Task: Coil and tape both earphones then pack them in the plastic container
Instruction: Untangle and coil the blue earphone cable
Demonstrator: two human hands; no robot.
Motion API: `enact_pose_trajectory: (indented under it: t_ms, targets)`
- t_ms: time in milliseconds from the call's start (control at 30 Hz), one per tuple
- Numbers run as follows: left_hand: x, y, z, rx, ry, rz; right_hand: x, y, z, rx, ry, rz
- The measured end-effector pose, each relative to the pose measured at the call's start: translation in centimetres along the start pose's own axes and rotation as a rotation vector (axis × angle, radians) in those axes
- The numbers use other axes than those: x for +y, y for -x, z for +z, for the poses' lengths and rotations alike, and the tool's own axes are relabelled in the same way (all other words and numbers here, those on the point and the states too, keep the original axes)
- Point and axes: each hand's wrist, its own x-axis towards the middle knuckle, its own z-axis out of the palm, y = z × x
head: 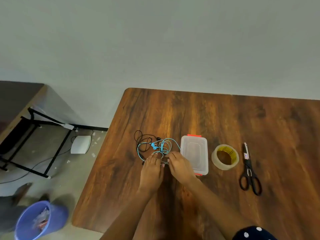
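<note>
Blue earphones (161,146) and black earphones (142,141) lie tangled in loose loops on the wooden table (225,122). My left hand (152,168) and my right hand (180,164) sit side by side at the near edge of the tangle, fingertips on the cords. Both seem to pinch cord between them, though the fingertips are partly hidden. A clear plastic container (194,153) with red latches stands just right of my right hand. A roll of clear tape (225,157) lies to the right of the container.
Black-handled scissors (250,170) lie right of the tape roll. Off the table's left edge, on the floor, are a blue bin (39,220), a white box (81,144) with cables, and a dark desk (17,101) on a black frame.
</note>
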Motion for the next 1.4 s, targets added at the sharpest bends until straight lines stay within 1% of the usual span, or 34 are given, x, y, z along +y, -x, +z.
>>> enact_pose_trajectory:
  t_ms: [233, 400, 500, 600, 733, 967, 1167, 1233, 1300, 1400]
  targets:
    - [-2.6, -1.7, -0.5, -0.015, -0.027, 0.072, -0.8, -2.3, 2.0, -0.189, 0.068, -0.002]
    - [-4.1, -2.4, -0.3, -0.056, -0.028, 0.125, -1.4, -3.1, 2.8, -0.205, 0.140, 0.025]
    - [-4.7, -2.5, -0.3, -0.128, -0.036, 0.156, -1.7, -3.4, 2.7, -0.207, 0.140, 0.019]
    - [-5.1, -2.4, -0.3, -0.177, -0.058, 0.155, -1.9, -3.3, 2.7, -0.172, 0.083, 0.025]
    - [-5.5, -2.3, -0.3, -0.168, -0.068, 0.169, -2.1, -2.8, 2.4, -0.101, -0.052, 0.039]
    - [-6.4, -2.4, -1.8, 0.085, 0.177, 0.102, -0.6, -2.6, 0.5, 0.106, -0.287, 0.137]
    - [-8.0, -2.7, -3.4, 0.154, 0.418, -0.053, -0.5, -2.5, -1.4, 0.262, -0.519, 0.174]
    - [-8.2, -2.7, -3.7, 0.165, 0.473, -0.074, -0.8, -2.5, -1.5, 0.263, -0.581, 0.205]
    - [-8.3, -2.8, -3.9, 0.175, 0.489, -0.092, -1.2, -2.6, -1.1, 0.228, -0.590, 0.250]
    - [-8.4, -2.5, -4.0, 0.137, 0.425, -0.087, -1.7, -2.8, 0.1, 0.202, -0.535, 0.311]
